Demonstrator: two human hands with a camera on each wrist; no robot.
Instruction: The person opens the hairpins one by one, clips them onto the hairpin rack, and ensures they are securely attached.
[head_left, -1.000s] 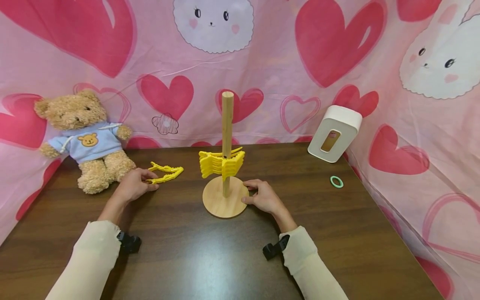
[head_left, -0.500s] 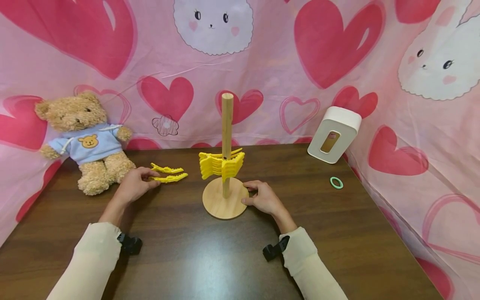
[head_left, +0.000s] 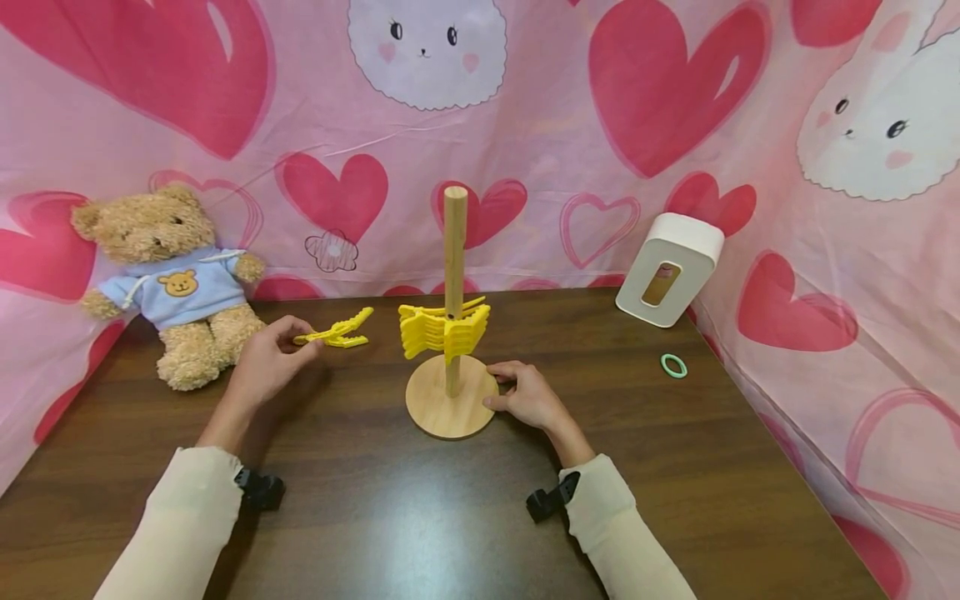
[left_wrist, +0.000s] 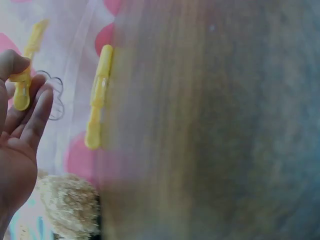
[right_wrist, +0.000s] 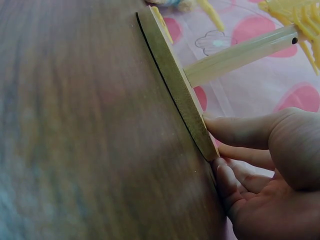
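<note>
In the head view, my left hand [head_left: 272, 357] pinches one slim yellow hair clip [head_left: 348, 323] near its end, thumb against fingers. A second clip [head_left: 354, 342] lies on the table just behind the first; the left wrist view shows this lying clip [left_wrist: 100, 95] apart from the held clip [left_wrist: 22, 92]. A wooden stand has a round base [head_left: 427, 408] and an upright post [head_left: 454, 250]. Several yellow clips [head_left: 442, 329] sit stacked around the post partway up. With thumb on top and fingers at the edge, my right hand [head_left: 528, 396] grips the base's right rim.
A teddy bear [head_left: 177, 283] in a blue top sits at the left, close behind my left hand. Toward the right stand a white box [head_left: 667, 267] with a slot and a small green ring [head_left: 673, 365]. A pink heart-patterned cloth [head_left: 525, 125] rises behind the table.
My left hand has shifted slightly up and raised the pinched clip, whose tip now points up and to the right. Its angle to the other clip has altered. The right hand stays put.
</note>
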